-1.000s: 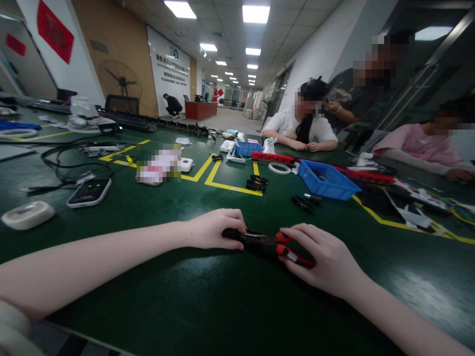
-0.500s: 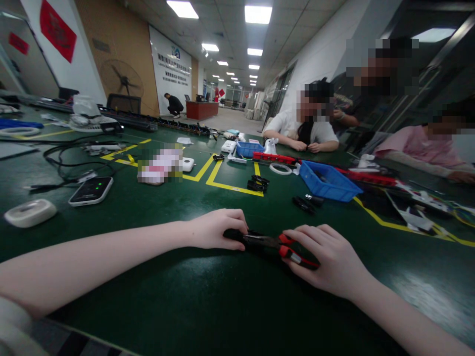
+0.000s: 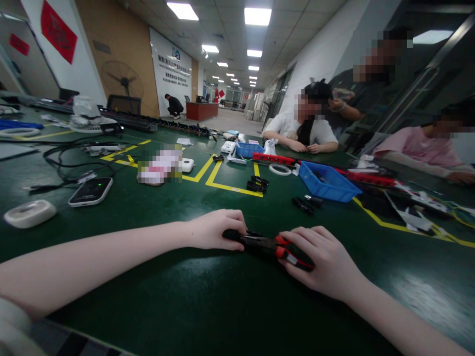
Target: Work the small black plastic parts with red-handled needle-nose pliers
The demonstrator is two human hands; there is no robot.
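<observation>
My right hand [image 3: 321, 257] is closed around the red-and-black handles of a pair of pliers [image 3: 293, 257], which point to the left. Between thumb and fingers, my left hand [image 3: 218, 230] pinches a small black part [image 3: 233, 235]. The dark jaws of the pliers meet this part at my left fingertips. Whether the jaws grip it cannot be made out, since fingers and dark colours hide the contact. Beyond my hands lie several small black parts [image 3: 258, 183] on the green table [image 3: 178, 301], and more black pieces [image 3: 304, 204] lie near a blue bin.
A blue bin [image 3: 328, 190] stands at the right, a smaller blue bin [image 3: 249, 150] farther back. On the left are a roll of white tape [image 3: 29, 213], a device with a lit screen [image 3: 91, 192] and black cables [image 3: 55, 155]. A co-worker in white [image 3: 276, 126] sits across.
My right hand and the pliers have shifted slightly to the left, toward my left hand. My left hand stays nearly still on the black part. The standing person behind has moved a little.
</observation>
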